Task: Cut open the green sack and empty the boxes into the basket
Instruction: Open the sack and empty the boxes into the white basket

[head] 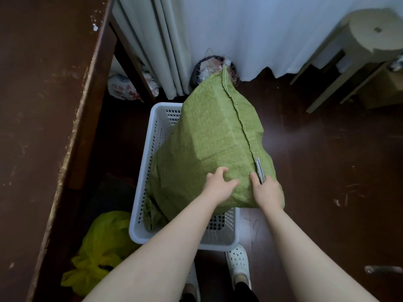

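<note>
Bulging green sack [209, 144] (seam stitched) lies tilted across the white basket [157, 127].

Viewpoint: one head-worn camera, above the standing person's arms.
Facing: forward and steeply down at the floor [327, 171].
Closeness: near; forearms fill the bottom, the basket [139, 232] sits centre.
Lens: wide-angle, edges bend.
Far edge: curtain [239, 29].
Left edge: dark worktop [43, 83].
Shared views: none, single camera.

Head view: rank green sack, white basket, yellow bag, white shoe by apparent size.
1. Green sack, covers the most area.
2. White basket, mostly hidden by the sack, so its rank against the sack is unsure.
3. Yellow bag, partly behind an arm.
4. White shoe, smallest.
</note>
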